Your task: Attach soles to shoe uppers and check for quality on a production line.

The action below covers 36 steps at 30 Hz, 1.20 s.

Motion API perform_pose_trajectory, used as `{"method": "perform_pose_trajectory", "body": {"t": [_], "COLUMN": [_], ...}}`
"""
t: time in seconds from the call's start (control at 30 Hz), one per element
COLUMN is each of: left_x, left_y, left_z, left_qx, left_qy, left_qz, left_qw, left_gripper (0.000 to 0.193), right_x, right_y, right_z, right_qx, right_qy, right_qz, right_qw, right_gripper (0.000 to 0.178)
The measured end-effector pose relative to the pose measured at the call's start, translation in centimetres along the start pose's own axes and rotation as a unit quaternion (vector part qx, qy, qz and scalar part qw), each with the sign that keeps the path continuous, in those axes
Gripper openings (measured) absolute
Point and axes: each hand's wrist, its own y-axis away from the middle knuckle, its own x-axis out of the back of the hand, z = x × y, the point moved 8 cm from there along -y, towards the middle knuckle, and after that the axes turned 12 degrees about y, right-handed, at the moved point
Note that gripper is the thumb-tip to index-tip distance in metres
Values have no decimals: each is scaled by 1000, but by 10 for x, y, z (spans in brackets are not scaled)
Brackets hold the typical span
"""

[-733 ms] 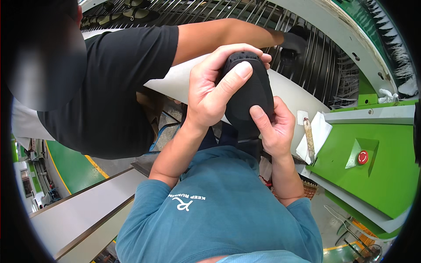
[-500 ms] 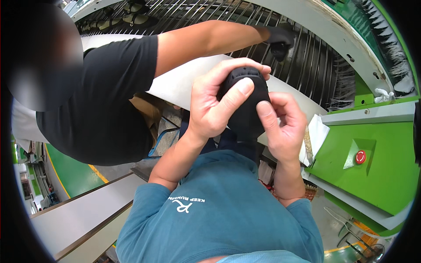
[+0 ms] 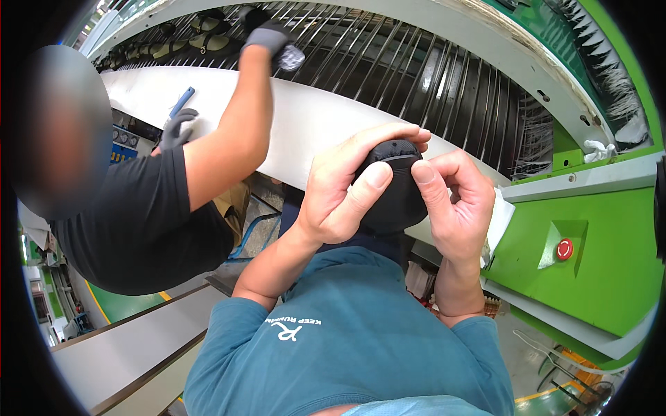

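Between my hands is a black, rounded, shoe-shaped piece (image 3: 397,191), held upright in front of my chest. Its top end has a ridge across it, and my palm and fingers hide part of its left side. My left hand (image 3: 340,191) wraps round that side, fingers over the top and thumb pressed on the face. On the other side, my right hand (image 3: 461,197) pinches the upper right edge between thumb and bent fingers.
Beyond a white ledge (image 3: 305,135) runs a metal roller conveyor (image 3: 388,66) carrying olive shoe-like pieces (image 3: 208,43). A co-worker in a black shirt (image 3: 132,215) reaches over it with a grey-gloved hand (image 3: 267,36). A green machine panel with a red button (image 3: 565,249) stands at right.
The co-worker's gloved hand has swung left along the conveyor, and their other gloved hand has come into view. My right thumb has moved up toward the piece's top edge; the piece sits slightly lower.
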Motion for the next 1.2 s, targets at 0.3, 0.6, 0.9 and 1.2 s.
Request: {"method": "perform_pose_trajectory", "body": {"t": [0.3, 0.6, 0.9, 1.2], "left_x": [2, -9, -4, 7], "left_y": [-1, -10, -8, 0], "left_z": [-1, 12, 16, 21], "left_qx": [2, 52, 66, 55], "left_qy": [-66, -112, -188, -195], "left_qz": [-25, -40, -105, -124], "left_qw": [998, 992, 974, 971], "left_gripper": [47, 40, 52, 56], "right_x": [1, 4, -2, -9], "right_y": [-2, 0, 8, 18], "right_z": [4, 13, 24, 33], "right_qx": [-16, -9, -4, -17], "right_qy": [-17, -34, -55, -78], "right_qz": [-1, -43, -34, -74], "right_qw": [1000, 998, 998, 994], "right_gripper": [26, 33, 36, 44]}}
